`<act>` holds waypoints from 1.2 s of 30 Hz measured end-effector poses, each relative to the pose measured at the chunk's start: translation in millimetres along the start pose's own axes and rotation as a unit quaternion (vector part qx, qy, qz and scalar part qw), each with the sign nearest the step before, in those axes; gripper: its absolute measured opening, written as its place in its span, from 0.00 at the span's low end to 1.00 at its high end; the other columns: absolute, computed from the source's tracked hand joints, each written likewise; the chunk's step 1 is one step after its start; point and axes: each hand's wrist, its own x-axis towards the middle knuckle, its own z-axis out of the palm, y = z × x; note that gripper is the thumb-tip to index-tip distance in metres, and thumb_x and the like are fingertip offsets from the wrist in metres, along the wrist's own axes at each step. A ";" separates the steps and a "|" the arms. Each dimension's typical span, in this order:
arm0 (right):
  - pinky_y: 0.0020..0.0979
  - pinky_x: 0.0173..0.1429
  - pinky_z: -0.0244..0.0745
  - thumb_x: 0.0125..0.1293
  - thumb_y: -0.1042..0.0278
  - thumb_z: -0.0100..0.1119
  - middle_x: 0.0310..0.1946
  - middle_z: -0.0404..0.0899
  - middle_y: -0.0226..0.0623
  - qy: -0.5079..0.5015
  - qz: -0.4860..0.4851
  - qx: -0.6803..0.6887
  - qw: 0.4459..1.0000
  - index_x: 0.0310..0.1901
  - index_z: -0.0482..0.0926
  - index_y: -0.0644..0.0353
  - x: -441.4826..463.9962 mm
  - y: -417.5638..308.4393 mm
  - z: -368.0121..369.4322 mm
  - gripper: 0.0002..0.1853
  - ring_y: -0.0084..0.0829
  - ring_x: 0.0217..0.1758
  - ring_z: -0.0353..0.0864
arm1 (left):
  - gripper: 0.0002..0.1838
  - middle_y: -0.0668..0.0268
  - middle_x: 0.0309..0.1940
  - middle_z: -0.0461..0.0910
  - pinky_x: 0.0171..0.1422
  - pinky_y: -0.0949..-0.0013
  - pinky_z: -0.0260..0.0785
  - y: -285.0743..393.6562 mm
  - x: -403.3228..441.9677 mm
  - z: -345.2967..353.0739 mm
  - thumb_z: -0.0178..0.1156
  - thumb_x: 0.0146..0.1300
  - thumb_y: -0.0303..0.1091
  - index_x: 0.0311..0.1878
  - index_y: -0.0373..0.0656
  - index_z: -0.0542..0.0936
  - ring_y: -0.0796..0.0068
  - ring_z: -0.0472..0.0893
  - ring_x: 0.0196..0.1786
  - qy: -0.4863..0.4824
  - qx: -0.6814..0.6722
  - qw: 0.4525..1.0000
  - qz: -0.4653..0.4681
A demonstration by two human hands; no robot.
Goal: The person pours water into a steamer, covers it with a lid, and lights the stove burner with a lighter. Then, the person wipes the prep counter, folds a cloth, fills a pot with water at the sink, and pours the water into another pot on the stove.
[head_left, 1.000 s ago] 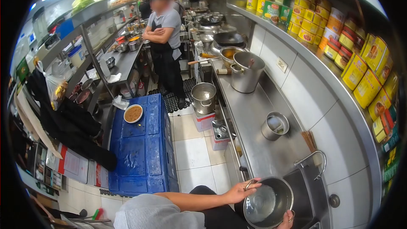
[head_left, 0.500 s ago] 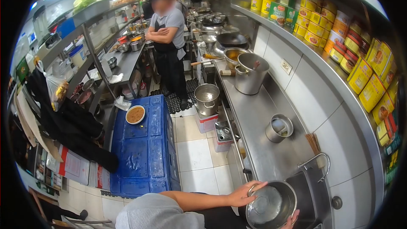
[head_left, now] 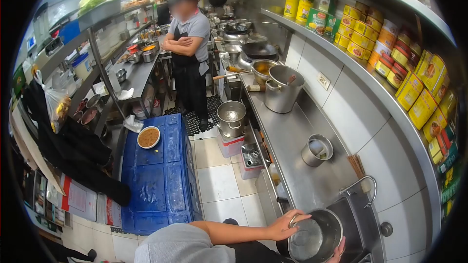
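Observation:
A round metal pot [head_left: 327, 236] with clear liquid in it is held at the bottom right, beside the sink [head_left: 358, 219]. My left hand [head_left: 285, 225] is closed round the loop handle on the pot's left side. On the opposite side my right hand [head_left: 337, 251] grips the pot's right edge, partly cut off by the frame's bottom. A curved faucet [head_left: 373, 190] stands just beyond the pot. On the steel counter [head_left: 280, 141] rests a small metal pot [head_left: 317, 150] with something pale inside.
A large steel pot [head_left: 282, 90] stands farther up the counter. At the left is a blue chest [head_left: 156, 180] with a bowl of brown food [head_left: 148, 137] on top. A person [head_left: 187, 53] stands in the aisle with arms folded. Cans [head_left: 360, 34] line the right shelf [head_left: 341, 53].
The pot in my hands has shifted slightly right from a second ago, both hands still on it. The camera view has moved a little. The person in the aisle keeps their arms folded.

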 end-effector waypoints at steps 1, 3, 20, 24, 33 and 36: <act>0.38 0.72 0.70 0.77 0.65 0.46 0.71 0.76 0.49 0.000 0.008 0.007 1.000 0.69 0.78 0.66 0.2 2.6 -1.2 0.25 0.42 0.67 0.78 | 0.33 0.55 0.68 0.66 0.80 0.55 0.59 -2.7 -0.9 1.3 0.54 0.68 0.31 0.78 0.48 0.69 0.51 0.67 0.73 0.005 0.001 1.000 0.004; 0.39 0.72 0.69 0.77 0.63 0.46 0.71 0.75 0.50 0.006 0.034 0.029 0.999 0.70 0.78 0.67 -0.3 1.3 0.6 0.26 0.43 0.67 0.77 | 0.32 0.54 0.69 0.65 0.80 0.54 0.59 -5.3 -2.7 2.6 0.54 0.69 0.31 0.78 0.48 0.69 0.50 0.67 0.74 0.015 0.000 1.000 0.014; 0.45 0.75 0.67 0.75 0.66 0.49 0.67 0.76 0.54 0.038 0.098 0.063 0.992 0.68 0.76 0.73 6.9 -10.7 10.2 0.25 0.47 0.68 0.75 | 0.24 0.54 0.75 0.60 0.81 0.50 0.55 -14.2 -2.8 7.1 0.53 0.74 0.36 0.72 0.48 0.72 0.49 0.62 0.77 0.000 0.006 1.000 0.000; 0.45 0.75 0.67 0.75 0.66 0.49 0.67 0.76 0.54 0.030 0.106 0.061 0.992 0.68 0.76 0.72 15.9 -4.7 5.5 0.25 0.47 0.68 0.75 | 0.24 0.54 0.76 0.60 0.81 0.50 0.55 -13.8 -1.8 8.6 0.53 0.74 0.36 0.72 0.47 0.71 0.49 0.62 0.77 -0.001 0.006 1.000 0.000; 0.45 0.70 0.72 0.74 0.69 0.49 0.65 0.78 0.54 -0.009 -0.008 0.012 1.000 0.65 0.80 0.70 36.8 49.2 -21.1 0.23 0.49 0.65 0.79 | 0.23 0.52 0.76 0.59 0.82 0.50 0.54 -14.6 -6.5 13.6 0.53 0.74 0.35 0.71 0.46 0.72 0.47 0.61 0.78 0.004 0.008 1.000 0.006; 0.44 0.69 0.74 0.74 0.72 0.48 0.66 0.79 0.56 -0.021 -0.068 -0.065 0.995 0.62 0.82 0.71 28.5 32.9 -17.6 0.21 0.49 0.64 0.80 | 0.23 0.51 0.75 0.59 0.82 0.51 0.54 -15.9 -8.3 12.1 0.53 0.75 0.35 0.71 0.45 0.72 0.47 0.61 0.78 0.003 0.007 1.000 0.011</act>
